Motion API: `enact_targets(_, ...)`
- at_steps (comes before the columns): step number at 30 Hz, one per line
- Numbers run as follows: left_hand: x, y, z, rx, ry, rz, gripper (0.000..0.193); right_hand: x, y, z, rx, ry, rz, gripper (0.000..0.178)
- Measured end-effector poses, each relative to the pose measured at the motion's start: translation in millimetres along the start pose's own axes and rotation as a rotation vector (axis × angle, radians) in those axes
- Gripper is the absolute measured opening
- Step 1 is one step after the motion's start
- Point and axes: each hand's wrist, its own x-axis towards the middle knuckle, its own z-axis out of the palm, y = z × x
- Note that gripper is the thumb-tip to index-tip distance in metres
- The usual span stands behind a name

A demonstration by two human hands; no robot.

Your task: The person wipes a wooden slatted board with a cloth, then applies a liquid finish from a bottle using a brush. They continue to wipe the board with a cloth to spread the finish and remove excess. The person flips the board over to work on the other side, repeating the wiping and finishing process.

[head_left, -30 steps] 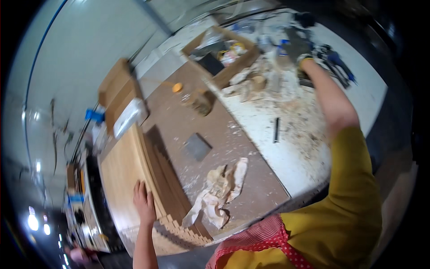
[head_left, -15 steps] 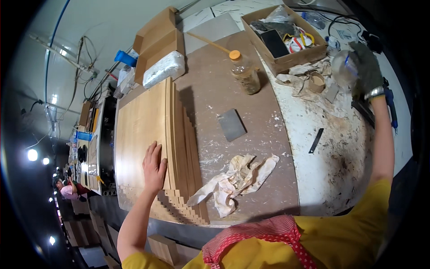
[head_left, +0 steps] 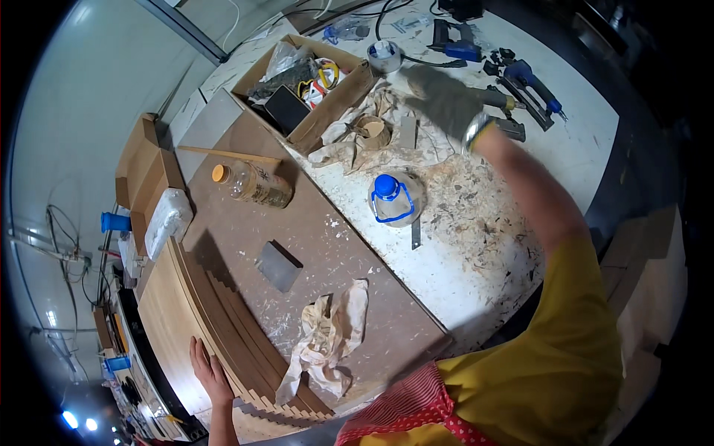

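Note:
My left hand [head_left: 210, 374] lies flat, fingers stretched, on the top panel of a stack of pale wooden panels [head_left: 165, 312] with stepped edges. My right hand [head_left: 442, 104], in a grey glove, reaches over the far part of the white table. Its fingers look stretched out, though blurred, and no held thing shows. Near its fingertips is a roll of tape [head_left: 384, 58]; beside it are a stained cloth [head_left: 338, 152], a brown tape roll [head_left: 373, 131] and a grey flat block [head_left: 407, 132]. A clear jug with a blue cap and handle [head_left: 393, 199] stands nearer me, partly over a dark strip [head_left: 416, 234].
Blue-and-black nail guns [head_left: 532, 85] lie right of my glove. A cardboard box of odds and ends [head_left: 327, 111] stands at the back. On the brown board [head_left: 357, 267] are an orange-capped bottle [head_left: 256, 186], a wooden stick [head_left: 230, 154], a grey pad [head_left: 279, 266] and a crumpled rag [head_left: 327, 338].
The view has swung right. The clear jug, earlier at my gloved right hand, now stands nearer on the white table, apart from that hand. My left hand stays on the panels.

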Motion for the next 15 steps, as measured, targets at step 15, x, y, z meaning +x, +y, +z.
enact_targets(15,5,4,-1,0.048,-0.014,-0.001,0.046,22,41,27,-0.186,-0.090,0.029,0.030)
